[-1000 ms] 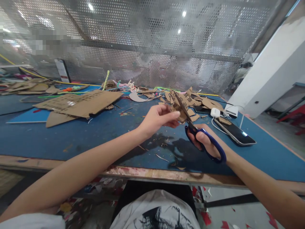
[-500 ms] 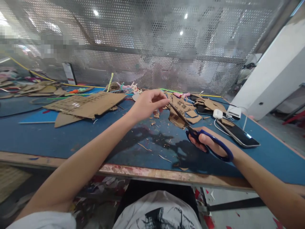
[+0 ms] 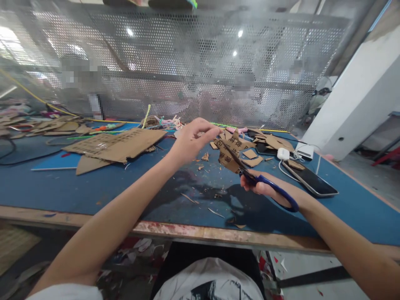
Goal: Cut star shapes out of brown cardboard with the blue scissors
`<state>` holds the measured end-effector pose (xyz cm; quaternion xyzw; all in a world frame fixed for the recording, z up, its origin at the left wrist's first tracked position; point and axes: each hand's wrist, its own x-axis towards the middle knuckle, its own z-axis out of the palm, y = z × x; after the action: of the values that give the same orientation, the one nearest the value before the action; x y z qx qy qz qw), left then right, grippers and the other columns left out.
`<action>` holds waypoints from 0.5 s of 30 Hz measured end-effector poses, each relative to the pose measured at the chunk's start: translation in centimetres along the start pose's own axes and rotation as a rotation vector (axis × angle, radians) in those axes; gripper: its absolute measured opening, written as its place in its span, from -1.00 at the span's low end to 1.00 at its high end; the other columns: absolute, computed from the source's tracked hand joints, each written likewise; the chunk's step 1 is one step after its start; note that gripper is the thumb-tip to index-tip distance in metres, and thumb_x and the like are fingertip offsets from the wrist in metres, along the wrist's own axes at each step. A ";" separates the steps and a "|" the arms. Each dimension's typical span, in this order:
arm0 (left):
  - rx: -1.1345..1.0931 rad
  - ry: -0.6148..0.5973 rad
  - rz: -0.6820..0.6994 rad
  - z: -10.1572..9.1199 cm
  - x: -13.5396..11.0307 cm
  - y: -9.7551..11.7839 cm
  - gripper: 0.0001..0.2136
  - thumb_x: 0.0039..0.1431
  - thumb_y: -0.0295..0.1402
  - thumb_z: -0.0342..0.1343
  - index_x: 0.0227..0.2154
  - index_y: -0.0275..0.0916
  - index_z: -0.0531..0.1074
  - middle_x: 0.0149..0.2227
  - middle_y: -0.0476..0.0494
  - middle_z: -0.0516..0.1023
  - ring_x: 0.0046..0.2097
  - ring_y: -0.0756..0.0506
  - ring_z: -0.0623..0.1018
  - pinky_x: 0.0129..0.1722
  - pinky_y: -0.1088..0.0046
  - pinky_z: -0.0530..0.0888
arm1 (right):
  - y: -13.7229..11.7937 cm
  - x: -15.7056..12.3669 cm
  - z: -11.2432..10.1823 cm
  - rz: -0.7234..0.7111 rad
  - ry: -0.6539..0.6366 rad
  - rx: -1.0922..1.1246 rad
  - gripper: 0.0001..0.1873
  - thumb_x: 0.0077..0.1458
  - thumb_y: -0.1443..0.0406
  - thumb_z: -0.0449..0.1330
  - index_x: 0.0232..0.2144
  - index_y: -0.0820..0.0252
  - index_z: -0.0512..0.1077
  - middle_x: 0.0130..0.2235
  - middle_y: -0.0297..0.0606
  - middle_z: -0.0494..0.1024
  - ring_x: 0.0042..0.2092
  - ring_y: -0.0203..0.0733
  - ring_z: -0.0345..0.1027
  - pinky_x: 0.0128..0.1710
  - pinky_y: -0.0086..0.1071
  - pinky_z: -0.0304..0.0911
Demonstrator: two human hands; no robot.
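Note:
My right hand (image 3: 254, 185) is closed around a pair of scissors (image 3: 276, 189) with dark blue handles, the thumb through the large loop. The dark blades point up and left, lying against a small printed piece of brown cardboard (image 3: 228, 160). My left hand (image 3: 196, 139) is closed in a pinch at the upper left end of that cardboard, near the blade tips. Its fingertips partly hide the edge they grip. Both hands are above the blue table (image 3: 125, 191), where thin cardboard slivers (image 3: 189, 198) lie below them.
Large cardboard sheets (image 3: 118, 143) lie at left over a blue board (image 3: 56, 160). Cut cardboard pieces (image 3: 275, 139) are heaped at back right, near a phone (image 3: 312, 179) and a white charger (image 3: 283, 154) with cable. A perforated metal screen (image 3: 187, 62) stands behind the table.
The scissors and my right hand have shifted slightly left, and the handles have turned. My left hand keeps its pinch. The camera view has tilted up a little.

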<state>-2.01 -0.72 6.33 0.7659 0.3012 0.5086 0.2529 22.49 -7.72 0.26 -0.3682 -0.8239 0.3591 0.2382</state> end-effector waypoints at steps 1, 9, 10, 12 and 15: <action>0.036 -0.064 0.028 0.0 0.0 0.0 -0.86 0.06 -0.29 0.16 -0.40 -0.20 0.58 -0.29 -0.12 0.56 -0.20 -0.05 0.51 -0.19 0.48 0.44 | -0.3 0.0 0.0 0.003 -0.003 -0.019 -0.28 0.03 -0.32 -0.15 -0.30 0.18 0.31 -0.31 -0.17 0.41 -0.31 -0.14 0.25 -0.38 -0.32 0.20; -0.100 -0.282 -0.087 0.1 0.3 -1.3 -0.88 -0.10 -0.30 0.29 -0.57 -0.24 0.55 -0.25 -0.13 0.57 -0.18 -0.07 0.52 -0.14 0.43 0.40 | -0.4 0.1 0.3 0.097 -0.023 -0.228 -0.30 0.00 -0.30 -0.05 -0.31 0.22 0.29 -0.35 -0.19 0.41 -0.35 -0.16 0.24 -0.33 -0.31 0.18; -0.127 -0.214 -0.115 -0.2 0.5 -1.4 -0.87 -0.07 -0.29 0.28 -0.58 -0.24 0.54 -0.29 -0.12 0.57 -0.23 -0.04 0.51 -0.20 0.46 0.41 | -0.2 0.1 0.3 0.094 -0.014 -0.219 -0.31 0.00 -0.30 -0.05 -0.31 0.22 0.29 -0.34 -0.19 0.41 -0.35 -0.16 0.24 -0.33 -0.31 0.19; -0.209 0.007 -0.172 -1.2 1.1 -1.4 -0.81 0.04 -0.25 0.20 -0.57 -0.24 0.51 -0.41 -0.09 0.53 -0.33 0.01 0.48 -0.33 0.52 0.39 | 0.2 0.0 0.4 0.072 0.009 -0.170 -0.30 0.02 -0.30 -0.07 -0.30 0.22 0.30 -0.33 -0.19 0.42 -0.34 -0.16 0.25 -0.32 -0.31 0.19; -0.314 0.263 -0.256 -2.5 1.7 -1.5 -0.69 0.17 -0.12 0.06 -0.56 -0.20 0.43 -0.55 -0.03 0.43 -0.46 0.05 0.42 -0.51 0.57 0.31 | 0.8 0.1 0.4 0.055 0.067 -0.127 -0.31 0.04 -0.29 -0.09 -0.29 0.21 0.31 -0.30 -0.18 0.43 -0.30 -0.14 0.27 -0.29 -0.30 0.20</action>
<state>-4.11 1.75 7.19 0.5998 0.3434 0.6085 0.3899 22.47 -7.45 -0.59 -0.4168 -0.8261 0.2999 0.2321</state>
